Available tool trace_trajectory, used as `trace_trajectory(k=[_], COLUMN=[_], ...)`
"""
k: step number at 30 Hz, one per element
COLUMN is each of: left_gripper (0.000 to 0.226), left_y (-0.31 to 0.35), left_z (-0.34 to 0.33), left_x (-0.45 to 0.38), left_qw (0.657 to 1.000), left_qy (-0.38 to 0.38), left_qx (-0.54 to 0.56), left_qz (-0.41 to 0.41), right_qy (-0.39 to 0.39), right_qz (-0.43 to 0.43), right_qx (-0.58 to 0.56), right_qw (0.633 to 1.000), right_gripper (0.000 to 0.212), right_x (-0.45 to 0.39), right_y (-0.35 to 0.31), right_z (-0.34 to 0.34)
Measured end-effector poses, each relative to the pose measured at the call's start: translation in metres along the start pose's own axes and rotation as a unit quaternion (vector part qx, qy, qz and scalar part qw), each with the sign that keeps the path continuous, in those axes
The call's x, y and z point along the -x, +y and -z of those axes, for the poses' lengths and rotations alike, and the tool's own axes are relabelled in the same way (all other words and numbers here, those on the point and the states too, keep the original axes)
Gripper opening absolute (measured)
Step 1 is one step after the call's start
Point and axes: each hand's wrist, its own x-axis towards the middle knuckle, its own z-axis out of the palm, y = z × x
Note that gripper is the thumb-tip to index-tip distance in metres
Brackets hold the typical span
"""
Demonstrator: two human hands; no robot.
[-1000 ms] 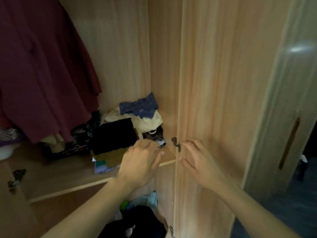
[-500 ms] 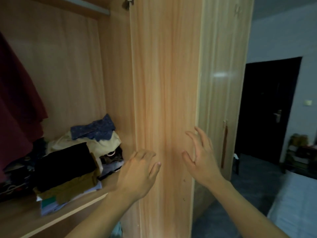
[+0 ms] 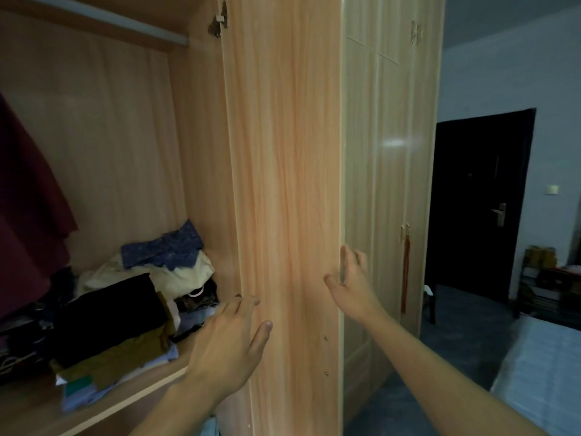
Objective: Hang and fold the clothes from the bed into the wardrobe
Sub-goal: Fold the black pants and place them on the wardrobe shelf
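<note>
Right hand (image 3: 352, 286) hooks fingers round free edge of tall light-wood wardrobe door (image 3: 289, 184), prob to swing it; left hand (image 3: 231, 341) flat, relaxed on its face, steadying. Folded clothes pile (image 3: 125, 309) sits on shelf inside.

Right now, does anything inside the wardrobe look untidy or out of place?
Yes. The pile of clothes on the wardrobe shelf is messy: a blue garment lies crumpled on top, and the lowest pieces stick out over the shelf's front edge. The wardrobe door looks undamaged.
</note>
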Motion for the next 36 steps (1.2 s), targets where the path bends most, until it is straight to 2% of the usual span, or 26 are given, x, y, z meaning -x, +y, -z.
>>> trace_trajectory(k=[7, 13, 21, 25, 27, 29, 33, 36], left_gripper=[0.042, 0.044, 0.044, 0.070, 0.070, 0.068, 0.073, 0.068], left_y=[0.016, 0.036, 0.017, -0.001, -0.012, -0.025, -0.054, -0.086], left_z=[-0.010, -0.028, -0.020, -0.006, -0.001, 0.002, 0.015, 0.023], left_x=[0.001, 0.005, 0.020, 0.025, 0.029, 0.031, 0.029, 0.030], left_qw=[0.999, 0.999, 0.997, 0.999, 0.998, 0.998, 0.997, 0.997], left_qy=[-0.007, -0.005, -0.014, -0.012, -0.009, -0.011, -0.018, 0.004], left_qx=[-0.020, 0.013, -0.025, -0.023, -0.034, -0.052, -0.075, -0.075], left_qz=[0.024, 0.045, 0.074, 0.047, 0.043, 0.039, 0.016, 0.034], right_qy=[0.031, 0.039, -0.038, -0.075, -0.093, -0.115, -0.138, -0.135], right_qz=[0.019, 0.091, 0.158, 0.133, 0.127, 0.129, 0.155, 0.197], right_qx=[-0.059, -0.086, -0.170, -0.188, -0.199, -0.201, -0.198, -0.172], right_qw=[0.998, 0.991, 0.972, 0.970, 0.967, 0.964, 0.958, 0.956], right_gripper=[0.071, 0.061, 0.053, 0.034, 0.031, 0.036, 0.067, 0.080], right_x=[0.004, 0.013, 0.022, 0.017, 0.012, 0.007, 0.001, -0.001], right_y=[0.006, 0.006, -0.013, -0.024, -0.026, -0.029, -0.047, -0.070], right_z=[-0.006, -0.017, -0.044, -0.070, -0.083, -0.096, -0.130, -0.162])
